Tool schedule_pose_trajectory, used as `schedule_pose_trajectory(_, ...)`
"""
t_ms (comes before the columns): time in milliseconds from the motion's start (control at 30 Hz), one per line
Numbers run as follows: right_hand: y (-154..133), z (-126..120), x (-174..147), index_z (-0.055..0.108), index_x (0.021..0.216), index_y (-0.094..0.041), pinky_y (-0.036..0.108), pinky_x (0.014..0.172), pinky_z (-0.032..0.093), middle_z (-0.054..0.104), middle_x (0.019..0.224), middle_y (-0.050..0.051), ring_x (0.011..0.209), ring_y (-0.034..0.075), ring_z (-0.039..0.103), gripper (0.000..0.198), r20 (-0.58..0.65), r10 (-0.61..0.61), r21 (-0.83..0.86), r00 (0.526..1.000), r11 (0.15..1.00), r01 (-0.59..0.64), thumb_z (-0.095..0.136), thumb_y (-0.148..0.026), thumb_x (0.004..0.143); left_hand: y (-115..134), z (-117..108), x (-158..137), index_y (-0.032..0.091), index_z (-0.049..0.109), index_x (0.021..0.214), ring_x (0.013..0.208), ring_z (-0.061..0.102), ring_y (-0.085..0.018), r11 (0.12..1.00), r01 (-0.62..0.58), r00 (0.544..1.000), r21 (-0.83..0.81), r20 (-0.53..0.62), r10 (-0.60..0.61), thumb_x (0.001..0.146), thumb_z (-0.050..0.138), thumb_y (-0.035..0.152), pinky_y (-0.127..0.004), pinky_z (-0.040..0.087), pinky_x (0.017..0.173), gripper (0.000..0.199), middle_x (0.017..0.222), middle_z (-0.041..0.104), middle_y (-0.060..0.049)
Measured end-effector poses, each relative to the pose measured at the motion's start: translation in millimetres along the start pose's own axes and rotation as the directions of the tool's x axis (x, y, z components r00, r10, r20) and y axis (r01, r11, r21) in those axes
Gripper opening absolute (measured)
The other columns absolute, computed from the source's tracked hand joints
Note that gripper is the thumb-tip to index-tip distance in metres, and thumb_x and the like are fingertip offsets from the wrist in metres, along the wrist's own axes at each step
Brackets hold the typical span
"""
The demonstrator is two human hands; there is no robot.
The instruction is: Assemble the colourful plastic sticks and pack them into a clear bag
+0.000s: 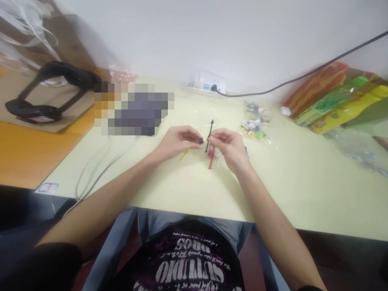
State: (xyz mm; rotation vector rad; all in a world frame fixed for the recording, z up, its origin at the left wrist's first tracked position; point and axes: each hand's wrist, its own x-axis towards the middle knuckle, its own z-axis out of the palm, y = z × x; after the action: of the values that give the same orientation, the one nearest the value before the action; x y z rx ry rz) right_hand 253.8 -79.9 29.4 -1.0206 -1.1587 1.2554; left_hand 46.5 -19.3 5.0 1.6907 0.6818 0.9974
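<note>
My left hand (182, 141) pinches a small dark piece (200, 141) between thumb and fingertips, just above the table (182, 186). Close beside it, my right hand (228, 145) is closed on a thin black stick with an arrow-shaped tip (211, 127), held nearly upright. Below the right fingers lie a red stick (211, 161) and a white stick (218, 161). A yellow stick (184, 154) rests under the left hand. Part of a blue piece (246, 152) shows behind the right wrist, mostly hidden.
Clear bags of small coloured parts (256, 123) lie to the right. Farther right stand a green-capped bottle (333, 101) and a yellow package (348, 109). A power strip (206, 85) sits by the wall with a black cable. Pale cables (100, 173) and a black padded frame (50, 93) are at left.
</note>
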Motion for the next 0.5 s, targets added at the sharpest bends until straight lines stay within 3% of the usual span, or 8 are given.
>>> schedule_pose_trajectory(500, 2.6, 0.7, -2.4, 0.071, 0.084, -0.019, 0.03, 0.063, 0.049, 0.068, 0.073, 0.0, 0.061, 0.013, 0.062, 0.032, 0.096, 0.063, 0.047, 0.993, 0.997, -0.068, 0.09, -0.042, 0.072, 3.5, 4.7, -1.8, 0.015, 0.079, 0.1, 0.09, 0.077, -0.021, 0.993, 0.011, 0.999, -0.119, 0.046, -0.005, 0.068, 0.096, 0.03, -0.034, 0.063, 0.088, 0.04, 0.099, 0.079, -0.011)
